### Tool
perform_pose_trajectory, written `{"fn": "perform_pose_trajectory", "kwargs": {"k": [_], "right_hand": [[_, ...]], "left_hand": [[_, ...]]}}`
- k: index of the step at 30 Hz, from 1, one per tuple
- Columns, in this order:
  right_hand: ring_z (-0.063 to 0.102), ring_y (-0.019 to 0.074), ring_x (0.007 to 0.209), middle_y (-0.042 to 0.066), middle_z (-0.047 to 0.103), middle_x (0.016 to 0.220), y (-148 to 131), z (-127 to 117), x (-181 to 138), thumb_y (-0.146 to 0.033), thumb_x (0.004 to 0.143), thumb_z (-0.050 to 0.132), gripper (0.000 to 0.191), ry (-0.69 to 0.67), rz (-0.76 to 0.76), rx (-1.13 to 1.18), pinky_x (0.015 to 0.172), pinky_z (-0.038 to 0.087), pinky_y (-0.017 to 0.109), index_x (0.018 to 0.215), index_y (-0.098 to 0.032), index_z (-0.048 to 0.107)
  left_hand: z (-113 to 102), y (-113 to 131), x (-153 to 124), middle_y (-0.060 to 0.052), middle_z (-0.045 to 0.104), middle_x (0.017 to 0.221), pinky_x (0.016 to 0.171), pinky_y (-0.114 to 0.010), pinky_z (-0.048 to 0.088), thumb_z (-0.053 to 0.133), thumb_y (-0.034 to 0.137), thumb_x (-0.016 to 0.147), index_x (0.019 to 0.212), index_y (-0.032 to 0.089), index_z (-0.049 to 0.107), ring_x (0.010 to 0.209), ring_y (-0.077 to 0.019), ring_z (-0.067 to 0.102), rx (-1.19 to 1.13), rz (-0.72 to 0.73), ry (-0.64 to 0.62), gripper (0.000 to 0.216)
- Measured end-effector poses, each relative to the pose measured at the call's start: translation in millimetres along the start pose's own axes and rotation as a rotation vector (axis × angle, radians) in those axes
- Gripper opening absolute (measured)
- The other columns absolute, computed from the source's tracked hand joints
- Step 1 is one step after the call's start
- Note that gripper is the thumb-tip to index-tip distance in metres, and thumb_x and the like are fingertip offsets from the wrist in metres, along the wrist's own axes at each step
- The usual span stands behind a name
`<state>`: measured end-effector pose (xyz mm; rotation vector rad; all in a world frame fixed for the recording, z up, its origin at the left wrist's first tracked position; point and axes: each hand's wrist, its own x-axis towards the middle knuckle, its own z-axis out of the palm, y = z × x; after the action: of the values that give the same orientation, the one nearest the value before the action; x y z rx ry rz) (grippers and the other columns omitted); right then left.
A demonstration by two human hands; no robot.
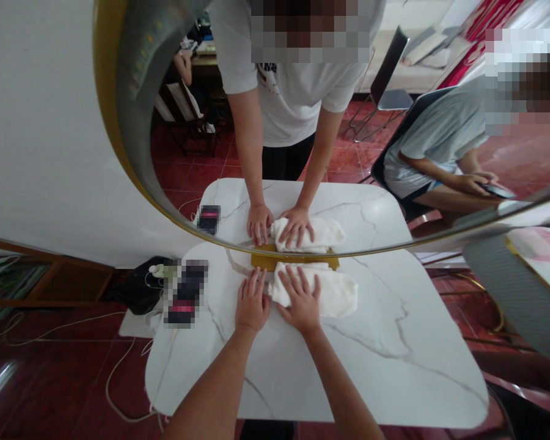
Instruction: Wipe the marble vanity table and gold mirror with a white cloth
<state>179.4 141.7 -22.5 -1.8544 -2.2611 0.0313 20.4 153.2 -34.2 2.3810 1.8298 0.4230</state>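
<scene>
White cloth [337, 296] | under R fingers [295, 280] | L fingers [255, 286] adj., contact unclr

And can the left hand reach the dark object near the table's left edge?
Probably yes: the left hand lies beside the white cloth, and nothing visible blocks its way to the dark object.

Marbled table [394, 385] bears white cloth [340, 294], blurred dark object [189, 290].

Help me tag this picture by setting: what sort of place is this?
Probably a room in a home: there is a large gold-rimmed mirror, a red-tiled floor and a reflected red curtain.
</scene>
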Motion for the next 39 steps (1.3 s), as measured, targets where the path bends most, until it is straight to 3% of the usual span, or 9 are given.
{"fn": "perform_pose_trajectory", "kwargs": {"k": [3,6,10,15,19,23,33,39], "right_hand": [[0.007,0.0293,0.137,-0.001,0.021,0.149,-18.2,2.9,6.5,-0.048,0.078,0.047,0.072,-0.005,-0.036,0.025,0.106,-0.002,0.056,0.142,-0.03,0.021],[0.009,0.0289,0.137,0.0,0.022,0.149,-18.8,3.5,6.9,-0.049,0.079,0.046,0.07,-0.002,-0.057,0.031,0.106,-0.002,0.056,0.142,-0.03,0.023],[0.011,0.0285,0.136,0.0,0.024,0.148,4.9,0.8,0.0,-0.051,0.079,0.046,0.07,0.015,-0.033,-0.002,0.107,0.0,0.055,0.142,-0.031,0.022],[0.017,0.028,0.135,0.001,0.026,0.147,44.7,-5.7,-13.5,-0.048,0.079,0.047,0.069,0.061,0.148,-0.068,0.107,0.001,0.054,0.141,-0.03,0.024],[0.02,0.0279,0.134,0.002,0.027,0.147,57.5,-7.9,-18.6,-0.048,0.08,0.046,0.067,0.085,0.236,-0.082,0.106,0.001,0.055,0.141,-0.028,0.027],[0.018,0.0279,0.135,0.002,0.026,0.147,48.8,-6.3,-15.4,-0.046,0.08,0.045,0.066,0.072,0.226,-0.096,0.106,0.001,0.055,0.141,-0.029,0.026],[0.012,0.0284,0.136,-0.001,0.024,0.148,-6.9,2.3,4.4,-0.048,0.078,0.047,0.07,0.022,0.034,0.027,0.106,-0.003,0.056,0.142,-0.031,0.023],[0.012,0.0285,0.136,-0.001,0.024,0.148,-2.5,1.5,2.4,-0.048,0.078,0.048,0.07,0.016,0.007,0.023,0.106,-0.002,0.055,0.141,-0.031,0.023]], "left_hand": [[-1.1,-0.7,-0.3,-0.005,0.025,0.149,0.111,-0.039,0.023,0.048,0.011,0.074,0.142,0.02,0.023,0.135,-0.0211,0.026,-0.009,0.006,-0.028,0.074],[-1.7,-0.9,-0.1,-0.005,0.025,0.149,0.111,-0.039,0.022,0.048,0.011,0.074,0.143,0.02,0.022,0.135,-0.021,0.025,-0.021,0.005,-0.039,0.073],[-1.0,-0.1,0.4,-0.005,0.026,0.148,0.111,-0.04,0.023,0.044,0.009,0.075,0.143,0.021,0.022,0.134,-0.0198,0.026,-0.024,-0.006,-0.021,0.072],[-0.3,0.3,0.7,-0.004,0.025,0.149,0.111,-0.039,0.023,0.043,0.009,0.076,0.143,0.022,0.021,0.134,-0.0186,0.026,-0.023,-0.025,-0.018,0.071],[-0.7,0.1,0.7,-0.005,0.025,0.149,0.111,-0.039,0.023,0.044,0.01,0.076,0.143,0.022,0.021,0.134,-0.0184,0.026,-0.028,-0.027,-0.027,0.071],[-0.2,0.4,0.5,-0.005,0.025,0.149,0.111,-0.04,0.022,0.044,0.01,0.076,0.143,0.022,0.022,0.134,-0.0191,0.026,-0.032,-0.028,-0.015,0.071],[-1.4,0.5,0.3,-0.005,0.026,0.148,0.11,-0.04,0.024,0.044,0.01,0.077,0.142,0.021,0.023,0.134,-0.0204,0.027,-0.021,-0.006,0.0,0.07],[-0.2,-0.2,0.0,-0.005,0.027,0.148,0.11,-0.04,0.023,0.043,0.01,0.077,0.142,0.02,0.024,0.134,-0.0202,0.027,-0.02,0.002,-0.001,0.069]]}}
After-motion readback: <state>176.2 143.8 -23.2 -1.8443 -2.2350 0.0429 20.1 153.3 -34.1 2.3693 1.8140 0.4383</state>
